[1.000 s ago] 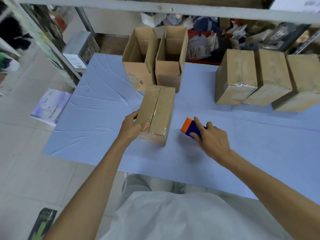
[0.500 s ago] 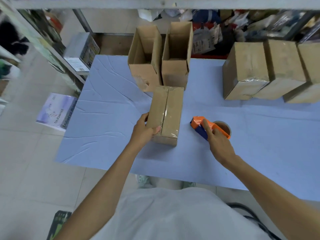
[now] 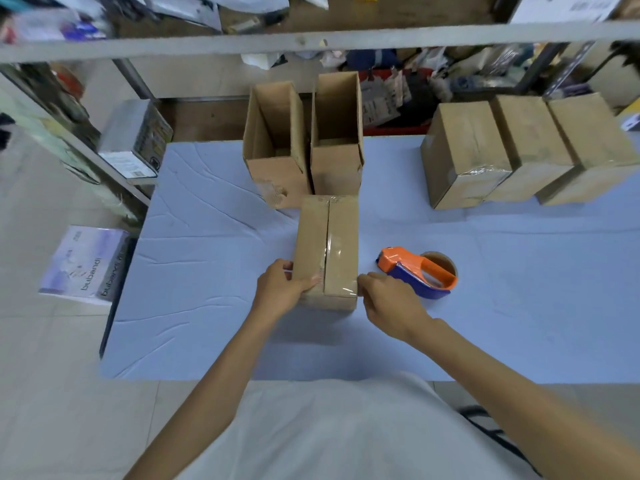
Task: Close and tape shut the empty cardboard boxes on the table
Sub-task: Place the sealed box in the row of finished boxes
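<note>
Left hand (image 3: 280, 292) was clamped on the near-left corner of the box (image 3: 311, 244), thumb on top by the seam and fingers wrapped down the side. Right hand (image 3: 389, 303) sat at the near-right corner, fingertips touching the edge where the clear tape strip (image 3: 333, 245) ended. Couldn't tell if it pinched the tape tail or just pressed it, since the back of the hand covered the fingers.

Box lay between both hands on the desk (image 3: 207, 271), flaps shut, tape down the centre seam.

My read: the step was seating the tape end. Doing it well meant the left hand pinning the box against skidding while the right rubbed the tail flat over the near edge, then worked out along the seam to clear bubbles.

Tape dispenser (image 3: 415, 275) lay just past the right hand, on its outer side, untouched. Two open boxes (image 3: 273, 147) stood beyond the fingertips, and I couldn't tell whether they touched the taped one. Sealed boxes (image 3: 464, 150) sat well off to the right.

Not visible: tape wrap at the far end, most of the near face, the underside, and the roll behind the dispenser.
</note>
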A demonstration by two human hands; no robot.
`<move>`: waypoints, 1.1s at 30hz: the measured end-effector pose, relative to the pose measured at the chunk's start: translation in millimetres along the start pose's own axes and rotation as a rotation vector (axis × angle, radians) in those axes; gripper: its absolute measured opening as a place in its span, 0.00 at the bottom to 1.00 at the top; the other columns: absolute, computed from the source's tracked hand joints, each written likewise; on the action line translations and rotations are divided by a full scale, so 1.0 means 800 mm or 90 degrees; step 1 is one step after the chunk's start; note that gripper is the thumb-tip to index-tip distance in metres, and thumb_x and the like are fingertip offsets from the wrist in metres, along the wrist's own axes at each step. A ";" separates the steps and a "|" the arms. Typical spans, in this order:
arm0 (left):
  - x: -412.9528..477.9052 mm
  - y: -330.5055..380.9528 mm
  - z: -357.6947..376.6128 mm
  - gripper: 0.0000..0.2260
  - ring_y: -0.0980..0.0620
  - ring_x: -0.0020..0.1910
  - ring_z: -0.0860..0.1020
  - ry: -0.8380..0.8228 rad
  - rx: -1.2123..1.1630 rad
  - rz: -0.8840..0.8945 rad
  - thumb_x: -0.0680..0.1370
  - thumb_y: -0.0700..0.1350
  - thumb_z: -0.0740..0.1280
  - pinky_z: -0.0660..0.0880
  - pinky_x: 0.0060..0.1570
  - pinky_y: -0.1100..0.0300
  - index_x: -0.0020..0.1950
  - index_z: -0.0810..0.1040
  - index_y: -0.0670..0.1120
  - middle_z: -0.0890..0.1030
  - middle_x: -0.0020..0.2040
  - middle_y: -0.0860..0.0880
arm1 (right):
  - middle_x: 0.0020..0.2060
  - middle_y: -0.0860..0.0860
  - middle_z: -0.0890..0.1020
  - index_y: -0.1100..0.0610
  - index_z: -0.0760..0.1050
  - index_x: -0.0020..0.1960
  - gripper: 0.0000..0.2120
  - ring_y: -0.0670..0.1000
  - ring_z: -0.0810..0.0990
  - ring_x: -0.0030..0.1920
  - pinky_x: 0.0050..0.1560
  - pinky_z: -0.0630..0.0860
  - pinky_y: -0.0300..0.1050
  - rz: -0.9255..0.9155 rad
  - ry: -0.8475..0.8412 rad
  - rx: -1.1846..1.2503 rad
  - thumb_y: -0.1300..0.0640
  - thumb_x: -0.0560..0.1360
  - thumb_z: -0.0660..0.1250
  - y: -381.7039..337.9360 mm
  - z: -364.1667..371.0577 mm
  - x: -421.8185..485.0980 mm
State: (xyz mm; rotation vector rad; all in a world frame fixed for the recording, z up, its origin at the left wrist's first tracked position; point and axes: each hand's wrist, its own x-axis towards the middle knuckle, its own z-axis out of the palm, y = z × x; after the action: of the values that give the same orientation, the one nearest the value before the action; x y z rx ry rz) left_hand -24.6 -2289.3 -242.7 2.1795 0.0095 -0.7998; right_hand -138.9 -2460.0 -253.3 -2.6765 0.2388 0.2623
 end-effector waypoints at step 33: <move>0.054 0.094 -0.060 0.22 0.54 0.65 0.73 -0.140 -0.005 0.416 0.78 0.31 0.63 0.69 0.69 0.47 0.61 0.74 0.57 0.77 0.62 0.51 | 0.66 0.47 0.67 0.50 0.53 0.76 0.58 0.45 0.67 0.66 0.62 0.69 0.36 -0.080 0.111 0.313 0.52 0.55 0.83 -0.007 -0.104 0.068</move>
State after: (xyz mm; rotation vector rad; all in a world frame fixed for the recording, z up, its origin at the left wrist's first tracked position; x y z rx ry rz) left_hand 55.2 -2317.7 -191.5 1.8929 -0.7661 -0.6397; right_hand -73.3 -2498.7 -189.5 -2.2127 0.1617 -0.0666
